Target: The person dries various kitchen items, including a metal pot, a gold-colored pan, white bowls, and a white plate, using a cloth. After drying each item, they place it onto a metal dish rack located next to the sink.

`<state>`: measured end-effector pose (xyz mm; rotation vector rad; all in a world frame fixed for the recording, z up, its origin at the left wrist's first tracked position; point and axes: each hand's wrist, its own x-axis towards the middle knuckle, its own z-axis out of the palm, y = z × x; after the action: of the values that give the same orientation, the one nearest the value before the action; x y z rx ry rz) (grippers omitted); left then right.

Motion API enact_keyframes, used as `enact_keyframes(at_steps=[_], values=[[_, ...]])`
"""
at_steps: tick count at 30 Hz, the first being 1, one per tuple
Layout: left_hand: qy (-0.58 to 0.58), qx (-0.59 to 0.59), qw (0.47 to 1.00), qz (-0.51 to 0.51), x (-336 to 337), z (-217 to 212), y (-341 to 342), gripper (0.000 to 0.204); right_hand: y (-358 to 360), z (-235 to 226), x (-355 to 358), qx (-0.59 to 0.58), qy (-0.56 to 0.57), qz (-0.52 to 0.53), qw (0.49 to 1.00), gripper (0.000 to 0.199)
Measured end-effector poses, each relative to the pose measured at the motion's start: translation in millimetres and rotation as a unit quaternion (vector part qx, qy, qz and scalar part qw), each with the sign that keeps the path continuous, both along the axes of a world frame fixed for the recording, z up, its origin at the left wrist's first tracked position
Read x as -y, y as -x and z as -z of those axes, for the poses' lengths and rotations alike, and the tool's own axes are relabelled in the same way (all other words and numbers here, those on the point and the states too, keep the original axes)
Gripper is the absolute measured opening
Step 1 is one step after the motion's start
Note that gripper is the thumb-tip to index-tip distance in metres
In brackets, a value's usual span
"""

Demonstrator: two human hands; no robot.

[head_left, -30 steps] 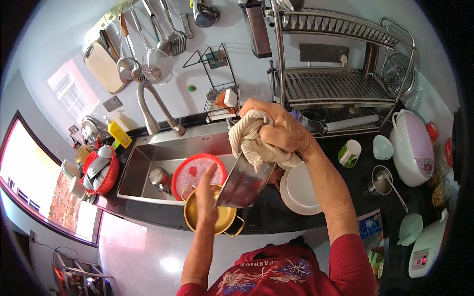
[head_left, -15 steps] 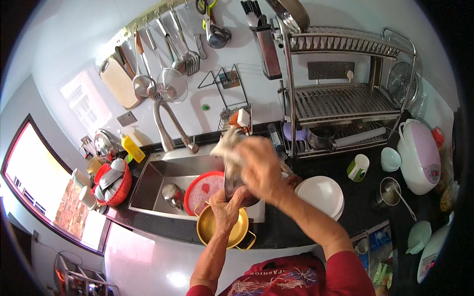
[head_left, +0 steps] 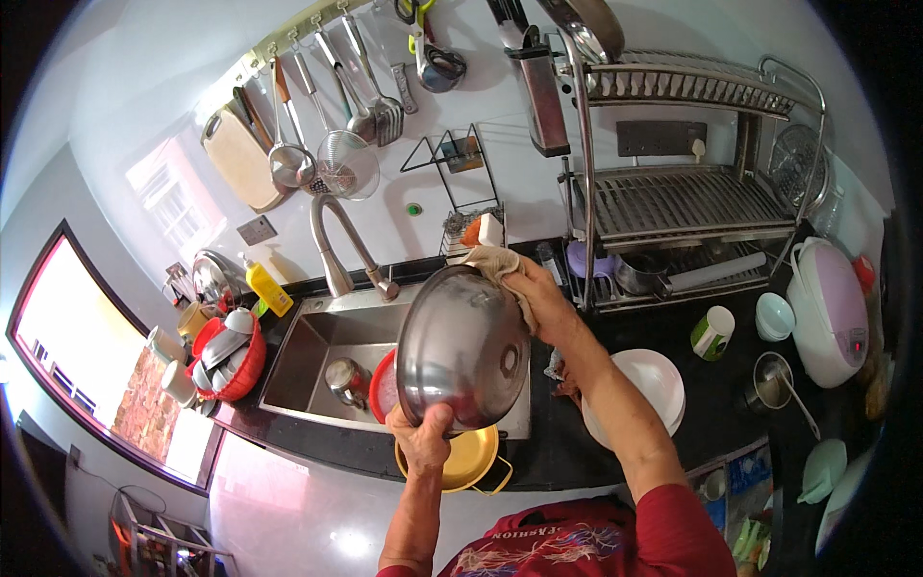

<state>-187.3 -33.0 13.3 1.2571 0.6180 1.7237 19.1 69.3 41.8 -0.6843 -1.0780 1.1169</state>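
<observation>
I hold a large round steel bowl [head_left: 460, 350] tilted up over the sink [head_left: 322, 348], its rounded outside facing me. My left hand [head_left: 425, 438] grips the bowl's lower rim. My right hand [head_left: 538, 300] presses a beige cloth [head_left: 495, 265] against the bowl's upper right edge. A yellow pan [head_left: 463, 462] sits on the counter just below the bowl. A red basin [head_left: 382, 385] shows behind the bowl in the sink.
A curved faucet [head_left: 341, 245] rises behind the sink. White plates [head_left: 654, 385] lie right of my arm. A steel dish rack [head_left: 673, 202] stands at the back right, a pink rice cooker [head_left: 832, 308] beyond it. A red basket of dishes [head_left: 231, 351] sits left.
The bowl has turned from edge-on to its rounded outside facing me. My left hand moved from the yellow pan to the bowl's lower rim. The cloth hand shifted along the upper edge.
</observation>
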Motion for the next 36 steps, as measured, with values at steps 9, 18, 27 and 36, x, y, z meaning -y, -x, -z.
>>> enact_keyframes(at_steps=[9, 18, 27, 36], values=[[0.104, 0.150, 0.983, -0.021, -41.8, 20.8, -4.2, 0.023, 78.5, 19.0, 63.5, 0.329, -0.313, 0.273, 0.848, 0.030], [0.115, 0.099, 0.985, 0.082, -31.5, 23.0, 7.1, 0.033, 48.7, -18.8, 16.4, 0.406, -0.397, 0.212, 0.795, 0.029], [0.234, 0.245, 0.932, 0.129, -39.0, 17.9, 9.5, 0.046, -15.5, 48.2, -7.6, 0.008, -0.012, 0.001, 1.000, 0.027], [0.231, 0.302, 0.922, 0.077, -54.7, 18.8, -5.9, 0.043, 35.2, 89.9, 62.4, 0.168, -0.121, 0.227, 0.952, 0.045]])
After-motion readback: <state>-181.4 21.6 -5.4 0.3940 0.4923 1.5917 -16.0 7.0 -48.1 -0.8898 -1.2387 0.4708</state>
